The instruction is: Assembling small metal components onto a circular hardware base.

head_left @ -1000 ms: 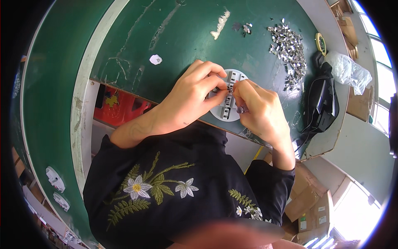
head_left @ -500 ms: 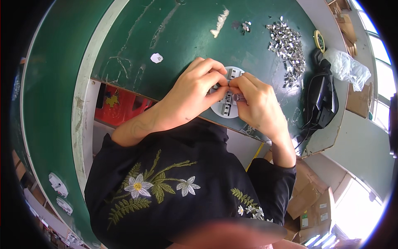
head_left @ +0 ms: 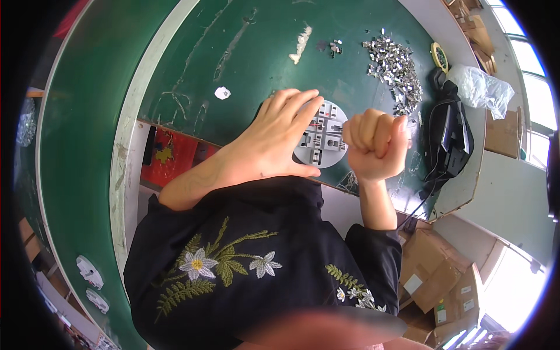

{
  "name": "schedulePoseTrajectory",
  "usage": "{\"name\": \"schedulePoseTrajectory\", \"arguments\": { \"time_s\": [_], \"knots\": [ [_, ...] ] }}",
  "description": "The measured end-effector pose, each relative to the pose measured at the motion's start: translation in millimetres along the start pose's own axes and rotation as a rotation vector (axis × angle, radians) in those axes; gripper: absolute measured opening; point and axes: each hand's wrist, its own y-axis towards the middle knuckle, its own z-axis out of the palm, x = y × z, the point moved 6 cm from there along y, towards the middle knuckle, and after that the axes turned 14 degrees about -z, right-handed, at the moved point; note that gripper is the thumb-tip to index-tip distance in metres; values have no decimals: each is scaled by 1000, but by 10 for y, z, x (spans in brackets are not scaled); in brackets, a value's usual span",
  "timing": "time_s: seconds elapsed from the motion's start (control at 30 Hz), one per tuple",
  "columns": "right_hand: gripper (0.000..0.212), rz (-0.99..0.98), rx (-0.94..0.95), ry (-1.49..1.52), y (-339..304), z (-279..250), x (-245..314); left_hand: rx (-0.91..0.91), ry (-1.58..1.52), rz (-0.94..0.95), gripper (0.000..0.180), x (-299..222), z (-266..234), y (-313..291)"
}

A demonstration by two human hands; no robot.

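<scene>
A round grey plastic base (head_left: 336,157) with moulded slots and small metal parts in it lies near the front edge of the green table. My left hand (head_left: 271,134) is open, its fingers and thumb spread around the base's left side; the fingertips reach its rim. To the right of the base, my right hand (head_left: 379,143) is raised and curled into a fist. Whatever its fingers hold, if anything, is hidden. Beyond it on the table is a loose pile of small shiny metal clips (head_left: 396,70).
A few more clips (head_left: 335,48) lie apart from the pile. A white scrap (head_left: 222,93) and a cream smear (head_left: 301,45) are on the green tabletop (head_left: 256,64). At the right are a black device (head_left: 452,137), a clear plastic bag (head_left: 481,87) and a tape roll (head_left: 439,57).
Both hands were pinching together over the base. Now the left hand has spread its fingers at the left side, and the right hand has pulled away rightward and closed, uncovering the base.
</scene>
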Motion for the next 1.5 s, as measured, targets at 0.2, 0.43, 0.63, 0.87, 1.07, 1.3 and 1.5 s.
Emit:
{"name": "schedulePoseTrajectory", "arguments": {
  "time_s": [0.2, 0.43, 0.63, 0.87, 1.07, 1.3, 1.5],
  "knots": [
    [56, -97, -58, -105, -140, -4, -124, 49, 26, -25, 103, 5, 34, 23],
    [53, -274, 27, -507, -159, 179, -124, 1, 77, 11, 106, -44, 6, 19],
    [50, -373, -158, 28, -38, -141, 314, -112, 130, 12, 105, -42, -66, -3],
    [50, -513, -152, -84, -285, -416, 913, -715, 193, -269, 90, 462, -1587, -246],
    [40, -374, -196, -134, -363, -523, 769, -1025, 726, -1160, 92, 1399, -2176, -1111],
    [25, -32, 254, -1375, -264, -702, 403, -1037, 407, -556, 78, 307, -2030, -745],
    [44, -488, 251, -1426, 34, -154, 1001, -782, 136, 517, 71, -1309, -2315, -1050]
  ]
}}
